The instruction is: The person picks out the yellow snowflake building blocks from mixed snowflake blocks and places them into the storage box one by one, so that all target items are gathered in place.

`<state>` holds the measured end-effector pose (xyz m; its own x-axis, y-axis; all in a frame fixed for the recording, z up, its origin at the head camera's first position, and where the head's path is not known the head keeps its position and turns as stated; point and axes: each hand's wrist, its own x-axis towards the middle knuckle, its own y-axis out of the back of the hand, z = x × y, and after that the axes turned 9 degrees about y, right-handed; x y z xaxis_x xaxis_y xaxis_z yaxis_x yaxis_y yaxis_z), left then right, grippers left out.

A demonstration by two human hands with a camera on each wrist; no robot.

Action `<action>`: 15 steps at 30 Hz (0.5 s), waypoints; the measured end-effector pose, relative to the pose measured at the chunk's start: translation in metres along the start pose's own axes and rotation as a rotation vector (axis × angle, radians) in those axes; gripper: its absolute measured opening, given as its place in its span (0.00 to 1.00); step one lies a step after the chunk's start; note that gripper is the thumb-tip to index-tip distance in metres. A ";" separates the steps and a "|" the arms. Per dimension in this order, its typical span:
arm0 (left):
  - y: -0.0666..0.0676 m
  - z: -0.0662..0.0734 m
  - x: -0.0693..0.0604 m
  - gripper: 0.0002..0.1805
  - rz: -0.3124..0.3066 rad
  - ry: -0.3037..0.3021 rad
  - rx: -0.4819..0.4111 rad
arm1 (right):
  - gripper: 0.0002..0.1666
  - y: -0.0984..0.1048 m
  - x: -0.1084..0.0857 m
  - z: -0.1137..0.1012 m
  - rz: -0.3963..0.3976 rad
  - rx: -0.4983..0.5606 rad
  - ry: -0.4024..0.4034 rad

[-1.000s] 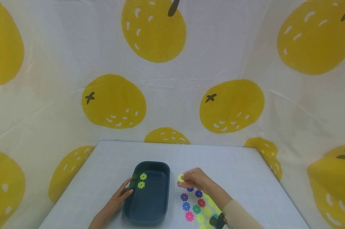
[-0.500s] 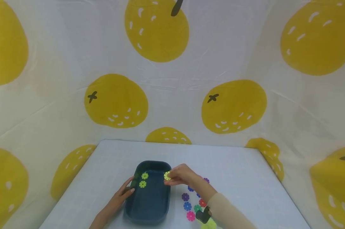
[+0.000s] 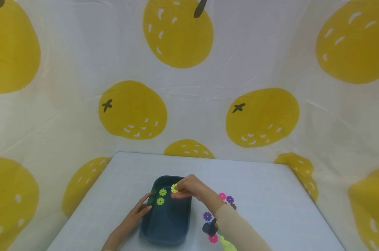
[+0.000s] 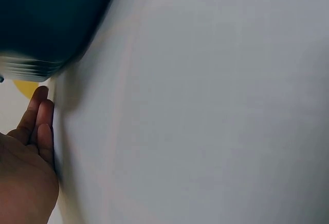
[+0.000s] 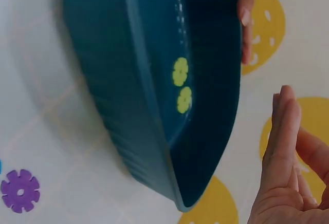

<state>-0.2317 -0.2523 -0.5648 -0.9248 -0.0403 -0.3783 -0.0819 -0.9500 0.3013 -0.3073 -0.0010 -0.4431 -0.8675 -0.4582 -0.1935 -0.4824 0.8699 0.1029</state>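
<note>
A dark teal tray (image 3: 165,228) lies on the white-covered table. In it are two yellow-green notched plastic discs (image 3: 160,201), near its far left side. My left hand (image 3: 137,212) rests against the tray's left rim, its fingers nearly straight; the left wrist view shows the straight fingers (image 4: 45,136) beside the tray's outer wall. Over the tray's far right part, my right hand (image 3: 191,186) pinches another yellow-green notched disc (image 3: 174,188) between thumb and fingers. In the right wrist view that disc is hidden behind the right hand (image 5: 288,167).
Right of the tray lie loose notched discs: purple (image 3: 207,216), pink (image 3: 213,238) and yellow-green (image 3: 227,244), partly hidden by the right forearm. A black wrist camera (image 3: 209,228) sits at the right wrist. A fruit-print curtain (image 3: 195,104) hangs behind the table.
My right hand has carried the yellow-green disc leftward from beside the tray, over its right rim, to above the tray's inside. The left hand has stayed at the left rim.
</note>
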 end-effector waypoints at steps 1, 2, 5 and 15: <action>0.000 0.000 0.000 0.37 0.001 -0.001 0.006 | 0.09 -0.002 0.002 -0.001 -0.001 -0.001 0.001; -0.001 0.000 0.000 0.37 0.003 0.004 0.009 | 0.09 -0.003 0.003 -0.001 0.001 0.001 0.001; -0.001 0.000 0.000 0.38 0.013 0.030 0.015 | 0.09 -0.008 0.008 -0.002 0.003 0.010 -0.002; -0.001 0.001 0.002 0.38 0.026 0.020 0.036 | 0.07 -0.012 0.022 0.004 -0.004 0.049 -0.041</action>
<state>-0.2343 -0.2514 -0.5649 -0.9194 -0.0716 -0.3867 -0.0711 -0.9369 0.3424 -0.3199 -0.0211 -0.4521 -0.8593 -0.4551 -0.2334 -0.4789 0.8762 0.0547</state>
